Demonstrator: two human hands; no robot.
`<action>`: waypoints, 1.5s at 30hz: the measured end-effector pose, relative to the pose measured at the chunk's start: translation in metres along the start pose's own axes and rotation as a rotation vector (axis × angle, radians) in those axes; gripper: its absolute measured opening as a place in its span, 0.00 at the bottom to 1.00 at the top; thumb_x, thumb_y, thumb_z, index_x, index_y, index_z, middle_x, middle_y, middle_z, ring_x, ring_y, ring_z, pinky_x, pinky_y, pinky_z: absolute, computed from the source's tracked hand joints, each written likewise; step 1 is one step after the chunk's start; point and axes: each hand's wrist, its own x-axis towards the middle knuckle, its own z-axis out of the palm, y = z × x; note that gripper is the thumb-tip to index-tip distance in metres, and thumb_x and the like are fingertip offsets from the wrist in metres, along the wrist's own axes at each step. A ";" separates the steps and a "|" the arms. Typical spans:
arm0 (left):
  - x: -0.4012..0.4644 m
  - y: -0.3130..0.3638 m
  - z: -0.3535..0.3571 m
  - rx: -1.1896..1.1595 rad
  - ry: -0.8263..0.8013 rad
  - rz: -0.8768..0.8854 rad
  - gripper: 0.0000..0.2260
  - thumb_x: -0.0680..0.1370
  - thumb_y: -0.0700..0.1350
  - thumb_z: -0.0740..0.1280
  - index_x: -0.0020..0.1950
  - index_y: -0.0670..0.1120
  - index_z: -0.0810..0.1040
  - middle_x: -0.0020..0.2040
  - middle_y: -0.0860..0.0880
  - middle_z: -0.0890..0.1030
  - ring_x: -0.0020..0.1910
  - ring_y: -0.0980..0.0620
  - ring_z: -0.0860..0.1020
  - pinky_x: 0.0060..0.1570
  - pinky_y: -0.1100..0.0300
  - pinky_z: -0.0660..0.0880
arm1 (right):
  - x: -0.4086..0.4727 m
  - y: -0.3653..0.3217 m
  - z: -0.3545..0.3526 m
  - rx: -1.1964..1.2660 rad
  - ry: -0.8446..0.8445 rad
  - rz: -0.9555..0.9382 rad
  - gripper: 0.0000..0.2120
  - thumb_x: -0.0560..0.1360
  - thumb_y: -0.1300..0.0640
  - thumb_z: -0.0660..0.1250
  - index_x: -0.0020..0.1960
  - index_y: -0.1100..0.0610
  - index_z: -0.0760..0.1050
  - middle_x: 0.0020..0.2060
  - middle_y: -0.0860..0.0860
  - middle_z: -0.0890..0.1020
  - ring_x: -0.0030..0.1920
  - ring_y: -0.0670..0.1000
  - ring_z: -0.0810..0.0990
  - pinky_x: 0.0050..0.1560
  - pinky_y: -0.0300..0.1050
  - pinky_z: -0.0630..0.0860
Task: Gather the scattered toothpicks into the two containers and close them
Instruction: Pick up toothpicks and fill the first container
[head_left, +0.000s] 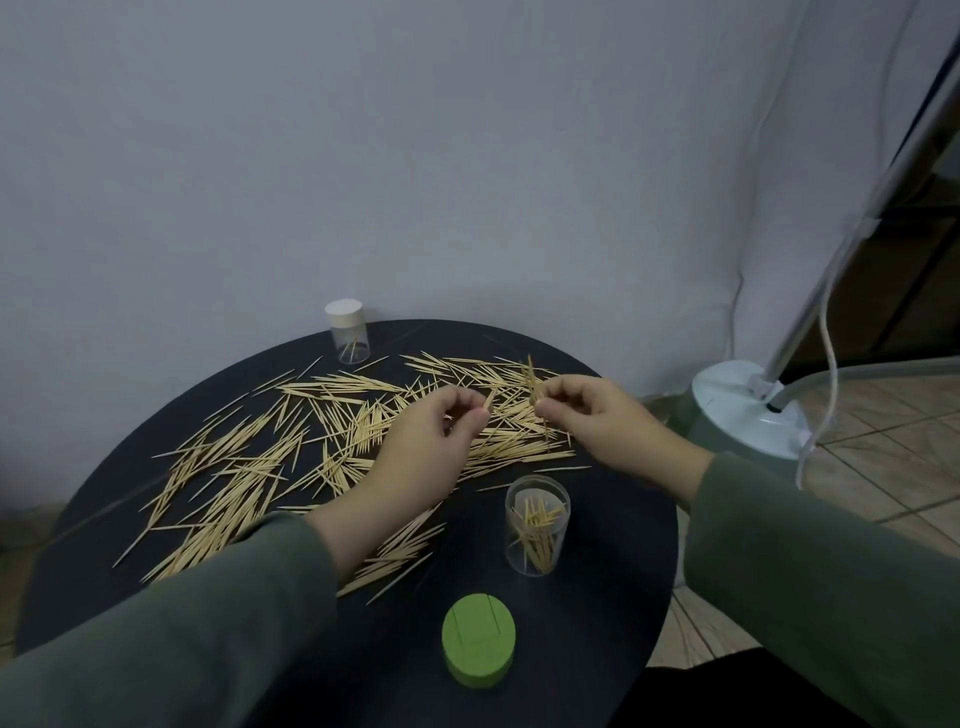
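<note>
Many wooden toothpicks (244, 467) lie scattered over the round black table (613, 613). A clear open container (537, 525) stands at the front right with several toothpicks inside. Its green lid (478, 644) lies on the table in front of it. A second clear container (349, 338) with a white lid on stands at the table's far edge, holding a few toothpicks. My left hand (431, 447) pinches a toothpick above the pile. My right hand (597, 410) pinches a small upright bundle of toothpicks (531, 384) just beside it.
A pale lamp base (748, 410) with a slanted pole and white cord stands on the tiled floor right of the table. A grey wall lies directly behind the table.
</note>
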 end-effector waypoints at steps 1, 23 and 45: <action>-0.002 0.004 0.001 -0.101 -0.001 -0.004 0.04 0.80 0.46 0.64 0.52 0.52 0.78 0.42 0.56 0.79 0.37 0.62 0.75 0.35 0.69 0.69 | -0.003 -0.003 -0.002 0.090 -0.027 -0.009 0.05 0.79 0.57 0.65 0.49 0.48 0.77 0.42 0.45 0.81 0.46 0.45 0.79 0.51 0.40 0.75; -0.031 -0.011 0.015 -0.537 -0.305 -0.054 0.08 0.73 0.44 0.69 0.52 0.47 0.80 0.48 0.49 0.81 0.48 0.55 0.79 0.47 0.63 0.75 | -0.030 0.008 -0.007 0.279 -0.442 0.063 0.10 0.70 0.55 0.69 0.51 0.55 0.79 0.47 0.47 0.82 0.52 0.46 0.80 0.55 0.39 0.75; 0.007 -0.047 0.001 0.833 -0.174 0.189 0.18 0.78 0.59 0.64 0.66 0.56 0.74 0.62 0.56 0.76 0.60 0.53 0.70 0.61 0.54 0.71 | 0.005 0.027 -0.005 -0.816 -0.183 0.001 0.17 0.74 0.44 0.69 0.62 0.39 0.75 0.63 0.44 0.73 0.64 0.48 0.70 0.67 0.52 0.62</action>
